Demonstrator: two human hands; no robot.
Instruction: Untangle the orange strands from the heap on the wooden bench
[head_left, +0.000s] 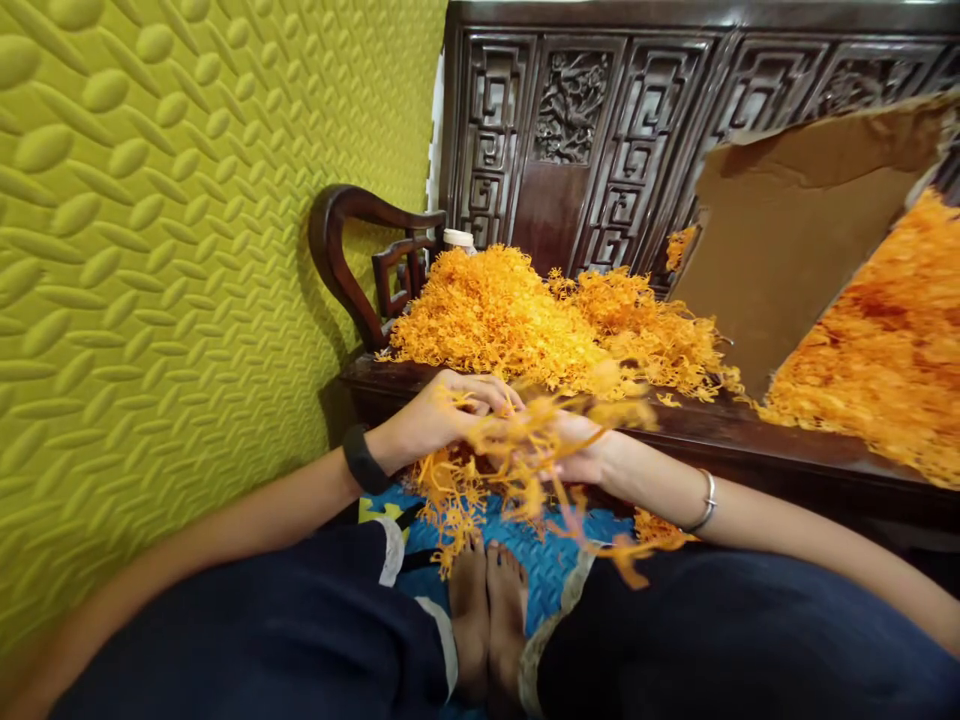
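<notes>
Orange stringy pieces (457, 500) hang in a loose cluster from my two hands, over my feet. My left hand (465, 405), with a black band at the wrist, has its fingers bent around the cluster's upper left part. Close to it on the right, my right hand (574, 445) is closed on the same strands, which partly cover its fingers; a silver bangle circles that forearm. Some strands at the right are blurred. Behind both hands, a large heap of the same orange pieces (502, 310) lies on the dark wooden bench (675, 435).
A brown cardboard sheet (795, 220) leans on the carved bench back (551, 205). Another orange heap (885, 350) lies right of it. A white-capped container (458, 239) stands behind the first heap. The curved armrest (330, 235) adjoins the yellow-green textured wall (187, 250).
</notes>
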